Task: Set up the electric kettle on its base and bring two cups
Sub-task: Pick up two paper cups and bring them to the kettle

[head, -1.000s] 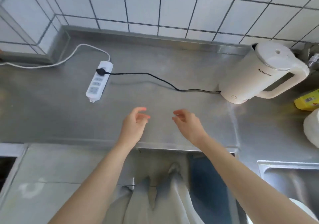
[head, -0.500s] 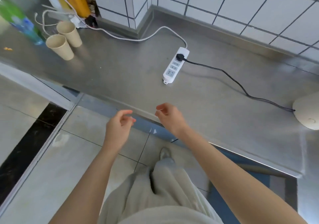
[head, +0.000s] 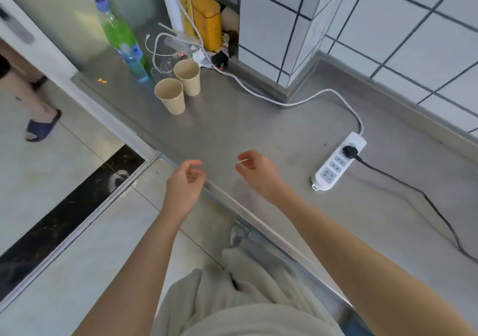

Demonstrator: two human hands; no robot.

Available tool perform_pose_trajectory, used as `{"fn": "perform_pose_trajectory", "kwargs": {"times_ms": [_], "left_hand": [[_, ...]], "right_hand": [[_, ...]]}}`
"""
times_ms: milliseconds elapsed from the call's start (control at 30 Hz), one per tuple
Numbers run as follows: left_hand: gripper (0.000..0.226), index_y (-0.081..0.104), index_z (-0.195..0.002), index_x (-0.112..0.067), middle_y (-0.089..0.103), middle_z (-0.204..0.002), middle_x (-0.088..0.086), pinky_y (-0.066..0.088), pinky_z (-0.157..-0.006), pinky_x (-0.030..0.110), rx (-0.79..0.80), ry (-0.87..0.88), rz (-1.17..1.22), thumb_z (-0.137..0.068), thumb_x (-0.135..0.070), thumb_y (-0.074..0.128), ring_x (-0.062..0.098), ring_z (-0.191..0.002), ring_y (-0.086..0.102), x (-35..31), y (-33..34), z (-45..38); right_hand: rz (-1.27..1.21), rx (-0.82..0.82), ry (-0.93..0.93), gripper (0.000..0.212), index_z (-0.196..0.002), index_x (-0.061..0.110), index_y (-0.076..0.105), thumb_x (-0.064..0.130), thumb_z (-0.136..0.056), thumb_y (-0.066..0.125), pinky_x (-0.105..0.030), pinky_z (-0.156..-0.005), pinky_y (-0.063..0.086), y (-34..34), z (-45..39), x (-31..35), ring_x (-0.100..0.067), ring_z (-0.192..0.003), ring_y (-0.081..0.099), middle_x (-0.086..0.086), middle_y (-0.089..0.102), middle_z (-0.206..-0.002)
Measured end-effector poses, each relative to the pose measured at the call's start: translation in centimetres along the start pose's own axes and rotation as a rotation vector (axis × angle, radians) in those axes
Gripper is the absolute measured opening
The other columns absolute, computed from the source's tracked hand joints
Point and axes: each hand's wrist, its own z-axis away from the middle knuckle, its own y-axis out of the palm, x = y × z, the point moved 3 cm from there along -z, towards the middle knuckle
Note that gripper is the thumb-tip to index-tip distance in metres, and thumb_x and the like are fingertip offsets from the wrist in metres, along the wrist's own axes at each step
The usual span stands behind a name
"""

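Two tan paper cups stand upright side by side on the steel counter (head: pixel 258 134): the nearer cup (head: pixel 171 99) and the farther cup (head: pixel 188 76). My left hand (head: pixel 185 184) hovers over the counter's front edge with fingers loosely curled and nothing in it. My right hand (head: pixel 256 172) is above the counter, also empty with fingers apart. Both hands are well short of the cups. The kettle is out of view; only its black cord (head: pixel 413 188) shows, plugged into the white power strip (head: pixel 338 165).
A green bottle (head: pixel 121 38), a yellow box (head: pixel 208 21), a white bottle and tangled white cables crowd the counter's far left corner behind the cups. A tiled pillar (head: pixel 274 25) juts out beside them. Another person's legs and blue slipper (head: pixel 38 128) are on the floor at left.
The view has swung further left, so the kettle has left the frame and the cups now sit nearer the middle. Both hands stay empty and have moved left toward the cups.
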Motion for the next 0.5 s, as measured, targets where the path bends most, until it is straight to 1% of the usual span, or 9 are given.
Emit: {"fn": "perform_pose_trajectory", "kwargs": {"times_ms": [133,167,233,267,333,400,433,467,500], "left_hand": [[0.034,0.058,-0.122,-0.013,0.062,-0.097,0.001,0.043,-0.083,0.025,-0.091,-0.046,0.031,-0.089,-0.007,0.060,0.016,-0.086,0.057,-1.0,-2.3,-4.7],[0.038,0.056,-0.125,-0.013,0.062,-0.101,0.002,0.045,-0.085,0.027,-0.099,-0.062,0.040,-0.088,-0.006,0.061,0.017,-0.088,0.057,-1.0,-2.7,-5.7],[0.045,0.052,-0.129,-0.013,0.061,-0.111,0.005,0.047,-0.089,0.033,-0.116,-0.088,0.059,-0.086,-0.006,0.063,0.019,-0.093,0.058,-1.1,-3.5,-7.6],[0.049,0.050,-0.131,-0.014,0.059,-0.117,0.006,0.046,-0.088,0.033,-0.134,-0.100,0.068,-0.085,-0.007,0.065,0.021,-0.095,0.058,-1.0,-4.4,-9.4],[0.059,0.044,-0.137,-0.016,0.054,-0.126,0.006,0.044,-0.086,0.031,-0.155,-0.113,0.074,-0.084,-0.010,0.068,0.023,-0.104,0.057,-1.2,-5.1,-10.9],[0.072,0.036,-0.143,-0.018,0.048,-0.136,0.005,0.044,-0.092,0.032,-0.171,-0.122,0.064,-0.081,-0.015,0.072,0.023,-0.113,0.054,-1.4,-6.2,-13.8],[0.079,0.033,-0.146,-0.019,0.044,-0.142,0.005,0.043,-0.099,0.036,-0.173,-0.116,0.050,-0.079,-0.018,0.074,0.024,-0.121,0.051,-1.4,-6.7,-15.1],[0.086,0.029,-0.148,-0.019,0.039,-0.147,0.006,0.040,-0.106,0.040,-0.170,-0.109,0.040,-0.077,-0.020,0.077,0.024,-0.129,0.046,-1.5,-7.1,-16.3],[0.093,0.025,-0.149,-0.019,0.035,-0.152,0.006,0.036,-0.111,0.043,-0.161,-0.095,0.028,-0.074,-0.022,0.080,0.024,-0.136,0.040,-1.7,-7.4,-17.5]], "right_hand": [[0.069,0.052,-0.076,0.030,-0.120,0.011,0.059,0.018,-0.091,0.056,-0.025,-0.084,0.044,0.2,-5.0,4.4,-0.026,-0.103,0.063,-0.004,0.066,-0.095],[0.087,0.061,-0.082,0.031,-0.121,0.011,0.058,0.018,-0.091,0.056,-0.023,-0.082,0.043,0.2,-6.0,5.2,-0.025,-0.104,0.063,-0.005,0.067,-0.098],[0.112,0.080,-0.087,0.032,-0.122,0.011,0.056,0.018,-0.091,0.056,-0.020,-0.069,0.042,0.2,-7.9,6.8,-0.023,-0.104,0.062,-0.007,0.069,-0.105],[0.115,0.081,-0.085,0.033,-0.123,0.011,0.055,0.018,-0.090,0.056,-0.019,-0.064,0.041,0.6,-9.6,8.1,-0.023,-0.103,0.063,-0.007,0.069,-0.107],[0.127,0.068,-0.096,0.037,-0.126,0.012,0.052,0.019,-0.090,0.057,-0.019,-0.062,0.038,0.6,-11.2,9.2,-0.023,-0.102,0.061,-0.006,0.067,-0.110],[0.122,0.059,-0.099,0.046,-0.133,0.012,0.044,0.019,-0.090,0.059,-0.015,-0.053,0.039,1.0,-13.8,10.9,-0.021,-0.096,0.056,-0.008,0.061,-0.118],[0.127,0.050,-0.102,0.052,-0.137,0.012,0.040,0.019,-0.090,0.060,-0.010,-0.053,0.040,1.1,-15.0,11.7,-0.021,-0.095,0.054,-0.009,0.057,-0.122],[0.140,0.039,-0.116,0.058,-0.140,0.013,0.035,0.019,-0.089,0.062,-0.011,-0.061,0.043,1.2,-16.1,12.5,-0.022,-0.099,0.054,-0.011,0.053,-0.127],[0.165,0.024,-0.124,0.064,-0.142,0.013,0.031,0.020,-0.088,0.064,-0.017,-0.074,0.046,1.4,-17.4,13.3,-0.025,-0.108,0.054,-0.012,0.050,-0.131]]}}
